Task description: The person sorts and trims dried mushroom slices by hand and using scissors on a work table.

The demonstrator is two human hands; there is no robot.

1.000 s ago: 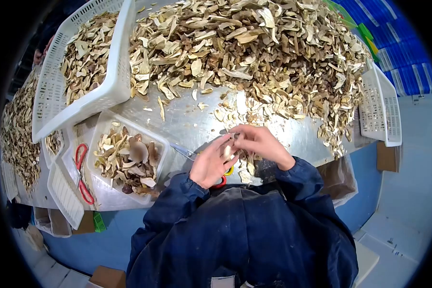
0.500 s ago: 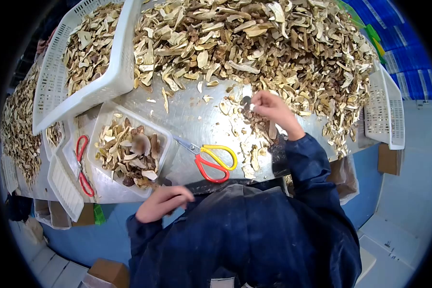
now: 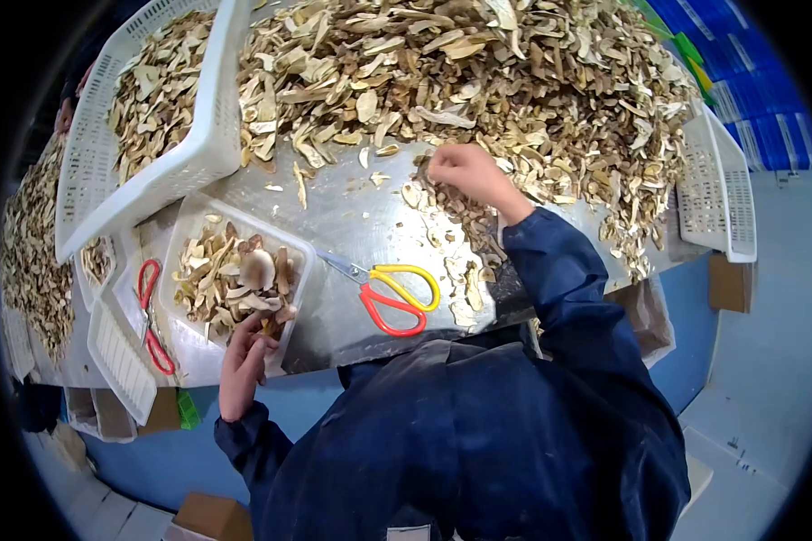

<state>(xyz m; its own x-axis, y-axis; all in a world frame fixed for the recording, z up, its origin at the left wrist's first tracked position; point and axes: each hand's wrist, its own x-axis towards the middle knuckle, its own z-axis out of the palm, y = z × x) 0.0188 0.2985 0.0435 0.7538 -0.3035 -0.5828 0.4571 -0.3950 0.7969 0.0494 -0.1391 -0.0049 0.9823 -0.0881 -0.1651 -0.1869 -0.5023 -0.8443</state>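
Note:
My left hand point(image 3: 242, 365) is at the near rim of a clear plastic tub point(image 3: 305, 270), its fingertips drawn together among dried mushroom slices point(image 3: 235, 261). What they pinch, if anything, is hard to make out. A round mushroom cap piece point(image 3: 257, 270) rests on top in the tub. At the near edge of a large heap of dried mushroom slices point(image 3: 478, 81), my right hand point(image 3: 471, 176) has its fingers closed over small scraps point(image 3: 469, 216); its fingertips are hidden. Between the hands, scissors point(image 3: 356, 272) with one yellow and one red handle lie on the metal table point(image 3: 334, 212).
A white perforated basket point(image 3: 216, 90) of slices stands at left, with red-handled scissors point(image 3: 147, 316) and a white ribbed tray point(image 3: 120, 352) nearby. Another white basket point(image 3: 715, 185) is at right. Blue packs point(image 3: 758, 81) are stacked at the far right.
My left hand has moved from the table's front edge up to the tub's near rim. My right hand has shifted left and slightly away; the dark and white bits at its fingertips no longer show.

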